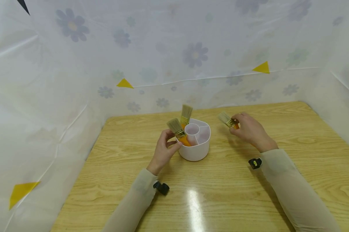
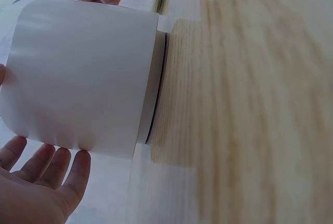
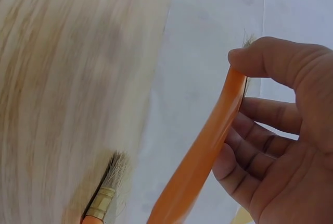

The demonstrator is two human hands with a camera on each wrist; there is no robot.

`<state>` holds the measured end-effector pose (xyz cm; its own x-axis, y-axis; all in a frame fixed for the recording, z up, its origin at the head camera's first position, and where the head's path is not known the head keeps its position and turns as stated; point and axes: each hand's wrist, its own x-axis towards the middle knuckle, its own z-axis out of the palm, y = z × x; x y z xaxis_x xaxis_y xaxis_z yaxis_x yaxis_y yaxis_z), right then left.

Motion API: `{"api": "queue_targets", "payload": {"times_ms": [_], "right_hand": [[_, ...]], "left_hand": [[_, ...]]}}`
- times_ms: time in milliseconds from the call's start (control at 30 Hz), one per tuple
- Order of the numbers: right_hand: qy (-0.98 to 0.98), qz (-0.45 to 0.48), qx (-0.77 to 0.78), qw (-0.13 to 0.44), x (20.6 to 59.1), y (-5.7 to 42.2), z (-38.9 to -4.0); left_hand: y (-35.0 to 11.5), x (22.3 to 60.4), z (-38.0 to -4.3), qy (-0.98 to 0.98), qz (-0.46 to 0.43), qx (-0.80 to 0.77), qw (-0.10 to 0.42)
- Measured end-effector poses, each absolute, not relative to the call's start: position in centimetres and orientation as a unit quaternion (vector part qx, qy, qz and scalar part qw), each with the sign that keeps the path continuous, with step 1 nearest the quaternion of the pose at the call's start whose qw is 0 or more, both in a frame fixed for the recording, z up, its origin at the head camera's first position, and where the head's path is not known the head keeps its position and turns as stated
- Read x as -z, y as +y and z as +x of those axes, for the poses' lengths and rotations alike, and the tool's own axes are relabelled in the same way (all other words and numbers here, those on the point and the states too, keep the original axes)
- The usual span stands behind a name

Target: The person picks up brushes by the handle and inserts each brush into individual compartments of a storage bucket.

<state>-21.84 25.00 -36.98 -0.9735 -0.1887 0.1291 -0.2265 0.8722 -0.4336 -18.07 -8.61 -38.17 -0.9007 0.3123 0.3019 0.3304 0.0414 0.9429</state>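
Observation:
A white round-cornered desk organizer (image 1: 193,153) stands on the wooden table, divided into compartments around a central round cup. Two paintbrushes stand bristles-up at its left side: a nearer paintbrush (image 1: 177,128) and a farther paintbrush (image 1: 186,113). My left hand (image 1: 165,149) holds the organizer's left side, fingertips on the wall and thumb by the front rim. To the right, my right hand (image 1: 251,130) pinches an orange-handled paintbrush (image 3: 200,151) between thumb and fingers, its bristles mostly behind the thumb in the right wrist view. Another orange paintbrush (image 3: 101,203) shows low beside the wood.
The organizer sits on a narrower base (image 2: 154,91) with a dark line around it. Flower-patterned sheeting (image 1: 196,58) covers the wall behind the table (image 1: 119,154), and plastic hangs at both sides. Yellow tape pieces (image 1: 262,67) mark the sheeting.

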Motion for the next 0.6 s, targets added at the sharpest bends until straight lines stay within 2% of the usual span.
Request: {"api": "queue_targets", "payload": {"times_ms": [600], "right_hand": [[-0.965, 0.121, -0.221, 0.072, 35.8, 23.8, -21.0]], "left_hand": [[-8.7, 38.2, -18.1, -0.718, -0.225, 0.658, 0.005]]}}
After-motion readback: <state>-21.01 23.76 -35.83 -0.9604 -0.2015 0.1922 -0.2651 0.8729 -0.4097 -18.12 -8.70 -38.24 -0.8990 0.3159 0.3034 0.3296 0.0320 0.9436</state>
